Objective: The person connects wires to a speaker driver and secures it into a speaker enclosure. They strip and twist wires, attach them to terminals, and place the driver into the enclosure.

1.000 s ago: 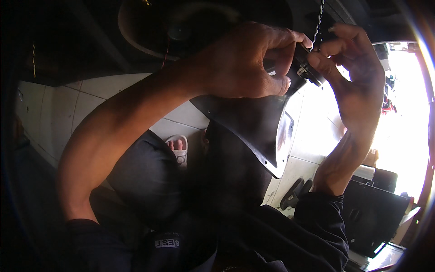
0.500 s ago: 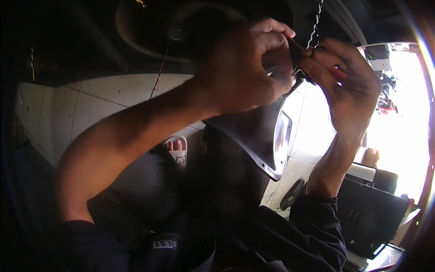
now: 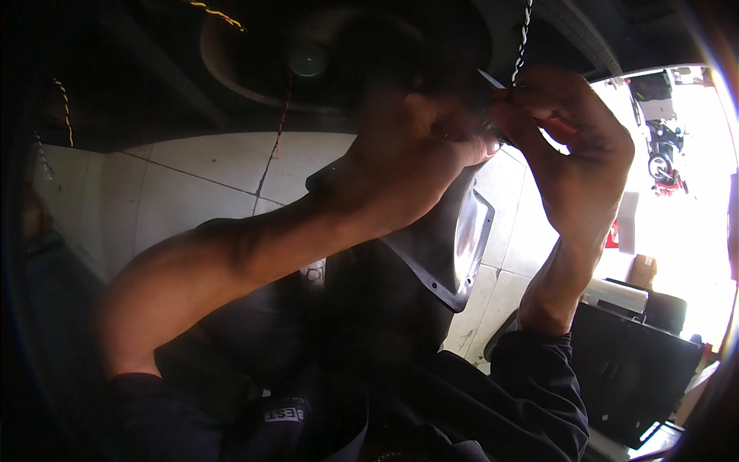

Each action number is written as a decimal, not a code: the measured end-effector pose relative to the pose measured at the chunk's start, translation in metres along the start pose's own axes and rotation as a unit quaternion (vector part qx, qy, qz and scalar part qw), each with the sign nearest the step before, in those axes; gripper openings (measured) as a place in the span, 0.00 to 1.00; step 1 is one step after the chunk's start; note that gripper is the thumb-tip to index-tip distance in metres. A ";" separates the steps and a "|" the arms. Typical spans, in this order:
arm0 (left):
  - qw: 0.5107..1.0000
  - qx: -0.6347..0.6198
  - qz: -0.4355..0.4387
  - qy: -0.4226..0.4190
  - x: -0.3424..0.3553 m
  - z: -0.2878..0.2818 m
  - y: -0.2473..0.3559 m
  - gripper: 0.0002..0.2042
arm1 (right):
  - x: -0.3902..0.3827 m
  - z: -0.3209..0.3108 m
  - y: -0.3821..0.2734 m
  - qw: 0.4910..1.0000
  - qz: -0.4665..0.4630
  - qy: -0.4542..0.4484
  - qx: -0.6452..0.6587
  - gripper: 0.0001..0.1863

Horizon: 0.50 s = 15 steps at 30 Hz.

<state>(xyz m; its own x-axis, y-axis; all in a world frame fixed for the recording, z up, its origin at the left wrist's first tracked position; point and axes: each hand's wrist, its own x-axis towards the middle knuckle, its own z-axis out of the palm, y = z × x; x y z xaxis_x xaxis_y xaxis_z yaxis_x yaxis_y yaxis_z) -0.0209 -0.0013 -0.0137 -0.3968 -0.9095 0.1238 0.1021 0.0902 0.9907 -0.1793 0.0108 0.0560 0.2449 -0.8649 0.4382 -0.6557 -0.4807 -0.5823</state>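
Both my hands are raised and close together under a dark cabinet-like body. My left hand (image 3: 419, 146) is curled, its fingertips in shadow near the narrow upper end of a black flared horn (image 3: 443, 266); what they pinch is hidden. My right hand (image 3: 581, 131) is closed, facing the left. Between its fingers shows a red part (image 3: 556, 129), in line with a pointed metal tip (image 3: 491, 78); they look like one red-handled tool. A twisted black-and-white wire (image 3: 523, 38) hangs from above to the right fingertips. The horn's flange points down toward my lap.
Overhead is the dark cabinet with a round recess (image 3: 219, 65) and a grey disc (image 3: 308, 60). Yellow-and-black wire (image 3: 63, 112) and red-and-black wire (image 3: 282, 119) dangle from it. A black box (image 3: 635, 369) stands at right on the tiled floor (image 3: 192, 173); a motorcycle (image 3: 662, 163) is beyond.
My left hand has turned and lowered slightly, its fingers now darker in shadow. My right hand has shifted a little left. The metal tip now shows, and the view has tilted slightly.
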 end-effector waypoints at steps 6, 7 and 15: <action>0.930 -0.303 -0.193 -0.071 -0.013 0.001 0.011 0.10 | -0.002 0.000 -0.013 0.999 0.010 0.007 -0.049 0.16; 0.922 -0.319 -0.206 -0.076 -0.014 -0.002 0.010 0.10 | -0.002 0.001 -0.013 0.999 0.009 0.005 -0.040 0.16; 0.994 0.005 -0.104 0.045 -0.014 0.005 0.010 0.13 | 0.003 0.004 -0.002 1.000 0.020 -0.006 -0.011 0.16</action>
<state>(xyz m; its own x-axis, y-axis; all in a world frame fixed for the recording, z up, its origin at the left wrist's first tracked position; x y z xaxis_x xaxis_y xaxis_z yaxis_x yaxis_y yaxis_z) -0.0188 0.0142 -0.0048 -0.3257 -0.9414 -0.0880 0.0177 -0.0992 0.9949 -0.1744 0.0085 0.0562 0.2266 -0.8853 0.4061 -0.6807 -0.4422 -0.5840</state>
